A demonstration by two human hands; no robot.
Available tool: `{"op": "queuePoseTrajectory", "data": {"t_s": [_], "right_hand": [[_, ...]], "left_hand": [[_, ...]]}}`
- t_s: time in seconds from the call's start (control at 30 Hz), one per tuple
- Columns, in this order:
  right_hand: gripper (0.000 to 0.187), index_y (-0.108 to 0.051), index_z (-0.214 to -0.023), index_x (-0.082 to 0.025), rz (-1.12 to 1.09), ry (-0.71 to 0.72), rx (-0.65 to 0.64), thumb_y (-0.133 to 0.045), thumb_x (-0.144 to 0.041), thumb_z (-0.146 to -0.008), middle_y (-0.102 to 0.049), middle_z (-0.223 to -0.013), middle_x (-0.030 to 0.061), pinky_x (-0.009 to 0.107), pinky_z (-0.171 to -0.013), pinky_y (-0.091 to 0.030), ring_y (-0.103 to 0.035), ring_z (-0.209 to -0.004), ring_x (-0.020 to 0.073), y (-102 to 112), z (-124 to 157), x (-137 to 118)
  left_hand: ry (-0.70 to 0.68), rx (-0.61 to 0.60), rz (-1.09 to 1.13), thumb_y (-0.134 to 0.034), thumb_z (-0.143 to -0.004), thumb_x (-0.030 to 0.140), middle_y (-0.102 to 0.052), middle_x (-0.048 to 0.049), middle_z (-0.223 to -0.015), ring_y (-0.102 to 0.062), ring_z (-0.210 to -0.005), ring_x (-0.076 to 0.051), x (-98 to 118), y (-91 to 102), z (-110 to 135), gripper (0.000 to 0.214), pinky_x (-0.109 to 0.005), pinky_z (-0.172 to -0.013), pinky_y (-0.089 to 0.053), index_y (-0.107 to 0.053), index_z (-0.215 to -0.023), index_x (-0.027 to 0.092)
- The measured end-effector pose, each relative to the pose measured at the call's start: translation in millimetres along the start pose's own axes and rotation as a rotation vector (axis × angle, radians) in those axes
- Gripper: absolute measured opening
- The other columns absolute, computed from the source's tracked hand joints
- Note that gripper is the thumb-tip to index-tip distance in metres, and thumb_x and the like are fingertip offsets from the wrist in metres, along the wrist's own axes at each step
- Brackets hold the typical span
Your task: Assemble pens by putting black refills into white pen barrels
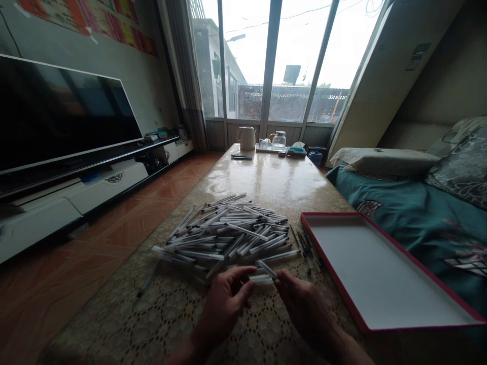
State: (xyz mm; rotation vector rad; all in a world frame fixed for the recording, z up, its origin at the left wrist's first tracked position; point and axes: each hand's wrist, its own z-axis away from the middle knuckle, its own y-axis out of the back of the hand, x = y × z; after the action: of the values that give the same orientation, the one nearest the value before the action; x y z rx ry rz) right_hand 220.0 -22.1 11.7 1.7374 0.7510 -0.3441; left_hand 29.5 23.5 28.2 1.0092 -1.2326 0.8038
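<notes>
A heap of translucent white pen barrels (228, 228), many with dark ends, lies on the patterned tablecloth in front of my hands. My right hand (306, 304) pinches one pen barrel (267, 269) at its near end, the far end tilting toward the heap. To its left, my left hand (230, 299) is curved, with thumb and index finger apart and no object visible between them. Pale barrels (262, 280) lie just beyond the gap between both hands. Thin dark pen pieces (304, 243) are scattered right of the heap; their exact kind is unclear.
A shallow box lid with a red rim (335, 274) lies at the right. At the table's far end stand a kettle (247, 138), a glass teapot (279, 140) and a tissue pack (297, 148). A sofa (395, 197) borders the right, a TV cabinet (106, 187) the left.
</notes>
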Motion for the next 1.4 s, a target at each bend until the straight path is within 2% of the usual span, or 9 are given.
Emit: {"op": "queuePoseTrajectory", "data": {"t_s": [0.07,0.17,0.27,0.43,0.53,0.73,1.0,1.23,1.4], "right_hand": [[0.027,-0.053,-0.084,-0.021,0.025,0.018,-0.072,-0.033,-0.033,-0.097,-0.064,-0.073,0.0023,0.023,-0.056,-0.037,-0.059,-0.061,0.0148,0.6,-4.0,-11.1],[0.027,-0.054,-0.085,-0.020,0.018,0.045,-0.150,-0.034,-0.033,-0.097,-0.066,-0.077,0.0039,0.023,-0.058,-0.037,-0.061,-0.065,0.0158,2.3,-10.1,-23.0],[0.030,-0.054,-0.080,-0.020,-0.109,0.007,-0.139,-0.035,-0.036,-0.096,-0.065,-0.075,0.0032,0.023,-0.059,-0.038,-0.060,-0.066,0.0152,3.1,-12.4,-23.0],[0.048,-0.051,-0.067,-0.018,-0.395,-0.216,-0.029,-0.027,-0.048,-0.096,-0.046,-0.050,-0.0035,0.021,-0.046,-0.031,-0.046,-0.045,0.0102,-5.7,-6.3,-2.4],[0.047,-0.050,-0.067,-0.018,-0.486,-0.198,-0.020,-0.030,-0.051,-0.095,-0.045,-0.051,-0.0037,0.020,-0.046,-0.031,-0.044,-0.046,0.0096,-13.1,-2.3,6.0],[0.045,-0.051,-0.067,-0.017,-0.500,-0.187,0.012,-0.034,-0.049,-0.094,-0.044,-0.053,-0.0037,0.021,-0.047,-0.030,-0.043,-0.049,0.0096,-18.1,0.7,7.7],[0.035,-0.057,-0.067,-0.016,-0.371,-0.070,0.042,-0.046,-0.040,-0.091,-0.052,-0.062,0.0000,0.022,-0.056,-0.035,-0.049,-0.058,0.0122,-12.0,0.7,5.6],[0.043,-0.056,-0.069,-0.017,-0.414,-0.134,0.054,-0.033,-0.041,-0.096,-0.051,-0.054,-0.0022,0.022,-0.052,-0.034,-0.048,-0.051,0.0109,-14.2,1.0,5.6],[0.038,-0.052,-0.065,-0.018,-0.399,-0.139,0.055,-0.041,-0.041,-0.093,-0.052,-0.055,-0.0019,0.021,-0.051,-0.035,-0.049,-0.052,0.0107,-15.8,1.9,8.0]], "left_hand": [[0.100,-0.076,0.265,-0.069,-0.073,0.040,-0.067,-0.0046,-0.072,-0.052,-0.044,-0.010,-2.7,-13.0,2.5,0.040,-0.020,-0.039,-0.038,-0.067,-0.104,0.015],[0.113,-0.062,0.497,-0.076,-0.066,0.040,-0.063,-0.0013,-0.058,-0.049,-0.042,-0.008,-10.1,-21.6,0.5,0.037,-0.018,-0.040,-0.039,-0.071,-0.092,0.013],[0.091,0.045,0.628,-0.079,-0.063,0.039,-0.063,-0.0008,-0.053,-0.054,-0.047,-0.009,-16.8,-18.3,-3.0,0.030,-0.018,-0.045,-0.043,-0.072,-0.078,0.013],[0.173,0.286,0.797,-0.083,-0.058,0.035,-0.069,-0.0024,-0.063,-0.064,-0.058,-0.012,-18.1,-8.4,-5.0,0.030,-0.019,-0.056,-0.051,-0.072,-0.076,0.014],[0.184,0.299,0.801,-0.083,-0.057,0.035,-0.071,-0.0036,-0.065,-0.065,-0.059,-0.013,-17.5,-7.4,-5.6,0.031,-0.021,-0.057,-0.053,-0.072,-0.076,0.013],[0.158,0.300,0.722,-0.082,-0.059,0.037,-0.070,-0.0032,-0.061,-0.065,-0.055,-0.013,-17.0,-8.8,-5.4,0.030,-0.020,-0.056,-0.053,-0.072,-0.075,0.013],[0.177,0.333,0.726,-0.084,-0.054,0.039,-0.069,-0.0019,-0.058,-0.065,-0.053,-0.014,-12.4,-7.0,-4.5,0.034,-0.021,-0.053,-0.053,-0.070,-0.071,0.013],[0.149,0.352,0.663,-0.081,-0.057,0.041,-0.070,-0.0027,-0.058,-0.064,-0.050,-0.014,-14.6,-11.1,-4.3,0.034,-0.021,-0.051,-0.053,-0.070,-0.073,0.013],[0.170,0.340,0.648,-0.083,-0.054,0.041,-0.070,-0.0031,-0.060,-0.066,-0.052,-0.015,-16.8,-10.1,-5.9,0.037,-0.022,-0.053,-0.054,-0.070,-0.073,0.012]]}}
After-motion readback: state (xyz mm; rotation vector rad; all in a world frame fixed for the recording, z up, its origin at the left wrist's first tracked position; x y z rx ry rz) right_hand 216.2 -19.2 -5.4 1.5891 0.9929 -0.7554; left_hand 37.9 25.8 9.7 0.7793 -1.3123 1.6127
